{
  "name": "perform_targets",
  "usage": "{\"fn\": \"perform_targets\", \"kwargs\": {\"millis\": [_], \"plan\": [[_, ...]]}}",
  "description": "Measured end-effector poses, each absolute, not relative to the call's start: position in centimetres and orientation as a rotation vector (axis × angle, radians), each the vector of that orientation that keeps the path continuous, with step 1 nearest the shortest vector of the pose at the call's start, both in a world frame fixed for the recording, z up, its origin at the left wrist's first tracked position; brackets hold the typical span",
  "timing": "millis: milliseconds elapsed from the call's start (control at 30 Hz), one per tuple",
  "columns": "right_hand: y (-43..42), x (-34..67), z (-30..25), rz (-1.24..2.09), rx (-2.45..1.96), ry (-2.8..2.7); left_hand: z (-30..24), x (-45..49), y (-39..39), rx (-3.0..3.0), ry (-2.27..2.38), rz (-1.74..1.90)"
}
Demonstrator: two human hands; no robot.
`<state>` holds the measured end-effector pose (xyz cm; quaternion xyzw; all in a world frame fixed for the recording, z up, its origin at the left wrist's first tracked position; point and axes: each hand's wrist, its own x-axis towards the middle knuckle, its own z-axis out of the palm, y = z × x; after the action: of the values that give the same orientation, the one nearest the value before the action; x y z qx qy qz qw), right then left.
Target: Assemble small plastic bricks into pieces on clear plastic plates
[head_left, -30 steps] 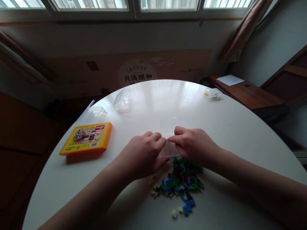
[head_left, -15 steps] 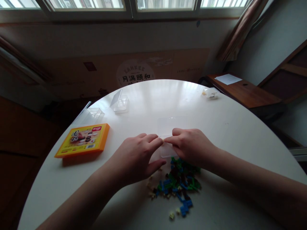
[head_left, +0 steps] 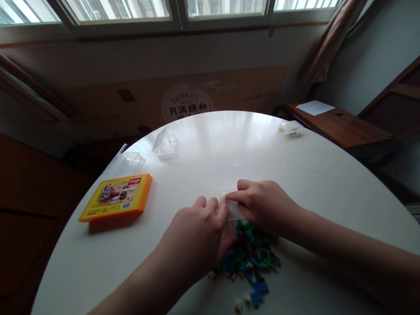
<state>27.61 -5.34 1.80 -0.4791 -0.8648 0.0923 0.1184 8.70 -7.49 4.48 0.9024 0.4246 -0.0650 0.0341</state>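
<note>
A clear plastic box (head_left: 236, 212) with its lid (head_left: 234, 174) raised stands open in the middle of the table. Small cream-yellow building pieces (head_left: 223, 198) lie in its far left corner. The index finger of my right hand (head_left: 264, 201) stretches to these pieces and touches them, its other fingers bent over the box. At the box's left side is my left hand (head_left: 203, 229), its index fingertip close to the yellow pieces and its thumb apart, reaching over the pile. A loose pile of blue, green, dark and cream building pieces (head_left: 252, 249) lies in front of the box, partly hidden by my left hand.
On the left lies an orange-yellow board game box (head_left: 116, 197). Behind it stand two clear open plastic boxes (head_left: 129, 162). A small clear packet (head_left: 291, 128) sits near the table's far right edge. A wooden desk (head_left: 348, 127) with paper adjoins on the right.
My left hand has come down and nearer, its thumb now over the pile. The yellow pieces in the corner show more plainly. My right index finger stays at them.
</note>
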Motion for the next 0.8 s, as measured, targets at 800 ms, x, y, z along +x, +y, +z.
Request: {"fn": "perform_targets", "kwargs": {"millis": [800], "plan": [[-5.3,27.5,1.9,0.295,-1.445,-2.546,3.7,9.8,-8.8,2.822,1.378,-0.267]]}}
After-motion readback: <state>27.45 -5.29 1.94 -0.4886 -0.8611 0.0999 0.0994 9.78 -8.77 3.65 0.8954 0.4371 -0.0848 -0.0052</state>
